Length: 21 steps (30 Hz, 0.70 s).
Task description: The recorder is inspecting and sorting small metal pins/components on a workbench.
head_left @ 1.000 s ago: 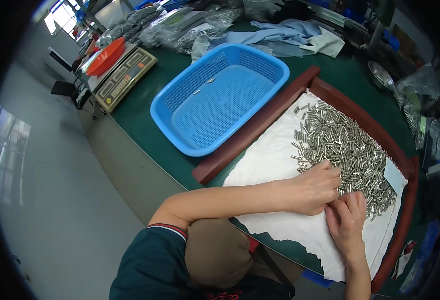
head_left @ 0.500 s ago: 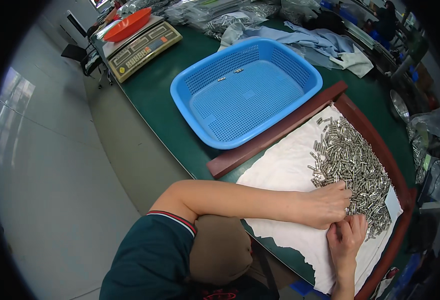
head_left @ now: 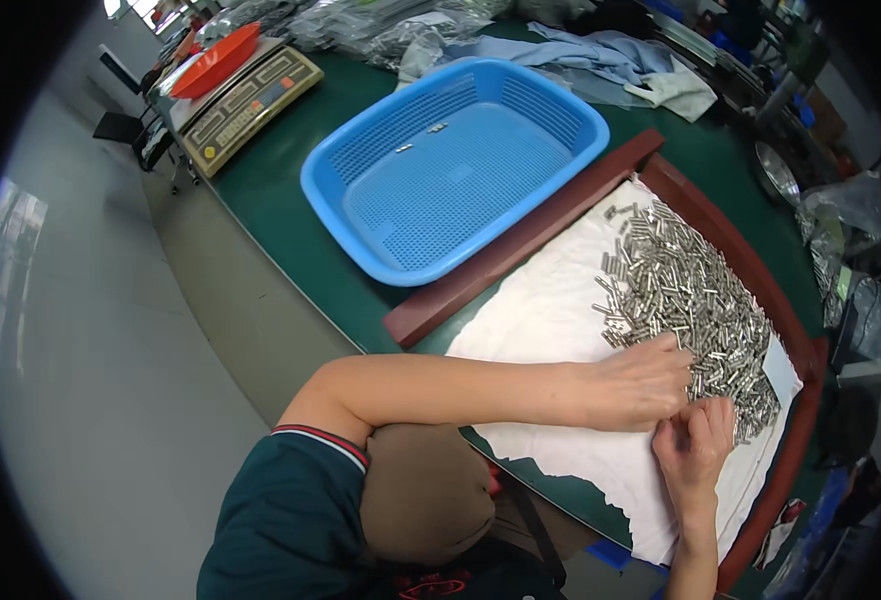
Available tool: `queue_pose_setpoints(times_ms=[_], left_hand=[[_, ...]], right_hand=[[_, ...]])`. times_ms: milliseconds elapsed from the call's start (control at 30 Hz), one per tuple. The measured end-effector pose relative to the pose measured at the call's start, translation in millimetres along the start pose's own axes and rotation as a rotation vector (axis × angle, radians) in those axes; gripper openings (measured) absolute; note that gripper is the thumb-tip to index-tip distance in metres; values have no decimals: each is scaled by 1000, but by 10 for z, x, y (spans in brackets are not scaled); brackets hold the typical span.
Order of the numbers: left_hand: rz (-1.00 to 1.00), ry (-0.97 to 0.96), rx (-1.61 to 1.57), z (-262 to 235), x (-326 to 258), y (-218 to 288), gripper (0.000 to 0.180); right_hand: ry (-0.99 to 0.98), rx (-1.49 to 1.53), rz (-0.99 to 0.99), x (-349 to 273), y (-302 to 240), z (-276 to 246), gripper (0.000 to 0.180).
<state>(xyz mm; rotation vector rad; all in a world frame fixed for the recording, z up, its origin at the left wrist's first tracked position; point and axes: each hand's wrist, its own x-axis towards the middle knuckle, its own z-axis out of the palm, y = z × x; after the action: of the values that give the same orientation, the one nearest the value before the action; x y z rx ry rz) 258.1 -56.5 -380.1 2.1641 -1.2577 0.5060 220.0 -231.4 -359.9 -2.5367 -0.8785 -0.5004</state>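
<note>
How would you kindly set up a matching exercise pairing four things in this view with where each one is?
Column one:
1. Perforated blue plastic basket
2. Pile of small metal cylinders
3. Orange shallow dish
4. Right hand

Column two:
A. On the electronic scale
B. Beside the left hand
C. On the green tabletop
D. On the white cloth

Pairs: 1-C, 2-D, 3-A, 4-B.

Even light — pale glare on grey surface (head_left: 110, 340), edges bent.
</note>
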Motion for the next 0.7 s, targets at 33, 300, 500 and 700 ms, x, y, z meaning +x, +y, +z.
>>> queue_pose_setpoints(times_ms=[33,300,500,700], left_hand=[[-34,20,-107,51,36,-50,7],[-560,33,-712,-111,113,1,9],[-729,20,-963,-92,134,73,15],[-714,21,-973,-119,113,73,16]], right_hand=[[37,76,27,-18,83,24,19],[152,428,233,-2,195,-12,10],[173,439,248,-55,186,-26,9],[144,434,233,-62,186,-26,9]])
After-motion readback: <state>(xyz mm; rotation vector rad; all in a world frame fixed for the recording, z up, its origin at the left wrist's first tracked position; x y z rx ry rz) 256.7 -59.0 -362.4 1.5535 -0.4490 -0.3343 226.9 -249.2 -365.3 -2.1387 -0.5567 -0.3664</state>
